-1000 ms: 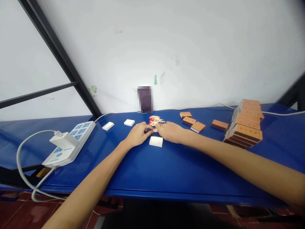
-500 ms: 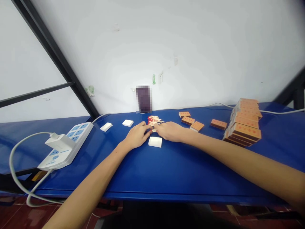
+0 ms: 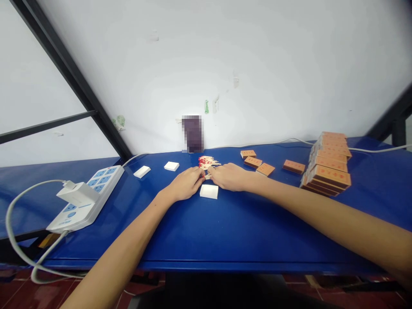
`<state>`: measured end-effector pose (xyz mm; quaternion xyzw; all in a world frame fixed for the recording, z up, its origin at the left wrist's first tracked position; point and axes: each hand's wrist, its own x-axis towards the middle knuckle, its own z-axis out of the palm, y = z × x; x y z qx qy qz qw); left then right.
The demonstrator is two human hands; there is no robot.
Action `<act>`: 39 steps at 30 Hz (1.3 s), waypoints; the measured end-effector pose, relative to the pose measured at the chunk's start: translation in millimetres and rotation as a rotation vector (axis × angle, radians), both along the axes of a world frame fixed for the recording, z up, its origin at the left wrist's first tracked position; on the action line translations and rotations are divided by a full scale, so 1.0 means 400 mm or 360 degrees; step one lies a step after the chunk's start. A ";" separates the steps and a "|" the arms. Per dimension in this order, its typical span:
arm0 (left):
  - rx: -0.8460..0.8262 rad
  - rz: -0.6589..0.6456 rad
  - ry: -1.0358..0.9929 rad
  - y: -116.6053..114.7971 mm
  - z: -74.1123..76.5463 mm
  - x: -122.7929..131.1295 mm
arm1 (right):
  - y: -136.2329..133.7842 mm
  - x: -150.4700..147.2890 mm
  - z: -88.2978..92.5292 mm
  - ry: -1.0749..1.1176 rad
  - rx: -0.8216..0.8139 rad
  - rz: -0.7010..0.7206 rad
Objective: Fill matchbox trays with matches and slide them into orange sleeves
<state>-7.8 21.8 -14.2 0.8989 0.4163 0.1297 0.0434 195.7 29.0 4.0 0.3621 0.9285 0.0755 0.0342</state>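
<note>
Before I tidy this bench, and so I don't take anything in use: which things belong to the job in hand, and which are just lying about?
In use, it seems: left hand and right hand pinching matchsticks; red-tipped match pile behind; white tray beside them.
Lying about: power strip with charger; spare white trays at left; loose orange boxes; box stack at right.

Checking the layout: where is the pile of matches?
Head view: the match pile lies centrally on the blue table, just beyond where the left hand and right hand meet.
</note>
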 end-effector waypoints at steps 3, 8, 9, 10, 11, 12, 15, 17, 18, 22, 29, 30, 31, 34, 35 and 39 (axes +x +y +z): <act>-0.0039 -0.0053 0.0058 -0.012 0.018 -0.007 | -0.012 -0.002 0.016 -0.0078 0.0072 0.0082; -0.0128 -0.0110 -0.0070 -0.047 0.073 -0.015 | -0.053 0.001 0.088 -0.0058 0.0014 0.0062; -0.0168 -0.0129 -0.0113 -0.054 0.083 -0.015 | -0.063 0.002 0.104 -0.0023 -0.0050 0.0033; -0.0214 -0.0148 -0.0148 -0.061 0.091 -0.015 | -0.073 0.003 0.119 0.0006 -0.0138 0.0000; -0.0263 -0.0170 -0.0169 -0.066 0.096 -0.015 | -0.082 0.003 0.130 0.0018 -0.0229 -0.0031; -0.0315 -0.0192 -0.0178 -0.070 0.100 -0.015 | -0.090 0.003 0.137 0.0023 -0.0304 -0.0052; -0.0469 -0.0248 -0.0168 -0.075 0.098 -0.015 | -0.099 -0.002 0.135 0.0037 -0.0497 -0.0047; -0.0537 -0.0267 -0.0175 -0.072 0.090 -0.016 | -0.091 -0.006 0.120 0.0090 -0.0609 -0.0019; -0.0553 -0.0274 -0.0182 -0.071 0.086 -0.016 | -0.085 -0.008 0.111 0.0128 -0.0657 -0.0009; -0.0520 -0.0268 -0.0210 -0.066 0.074 -0.015 | -0.065 -0.008 0.098 0.0199 -0.0780 -0.0027; -0.0626 -0.0141 -0.0270 -0.070 0.070 -0.009 | -0.060 0.010 0.119 0.0342 -0.0930 -0.0045; -0.0650 -0.0125 -0.0283 -0.070 0.070 -0.009 | -0.056 0.012 0.118 0.0346 -0.0954 -0.0051; -0.0669 -0.0115 -0.0295 -0.070 0.070 -0.009 | -0.052 0.013 0.115 0.0348 -0.0971 -0.0050; -0.0676 -0.0115 -0.0321 -0.069 0.069 -0.008 | -0.038 0.018 0.104 0.0357 -0.0983 -0.0011; -0.0668 -0.0123 -0.0332 -0.068 0.068 -0.008 | -0.035 0.019 0.101 0.0366 -0.0968 0.0008; -0.0655 -0.0171 -0.0391 -0.066 0.058 -0.009 | -0.032 0.023 0.098 0.0369 -0.0911 0.0085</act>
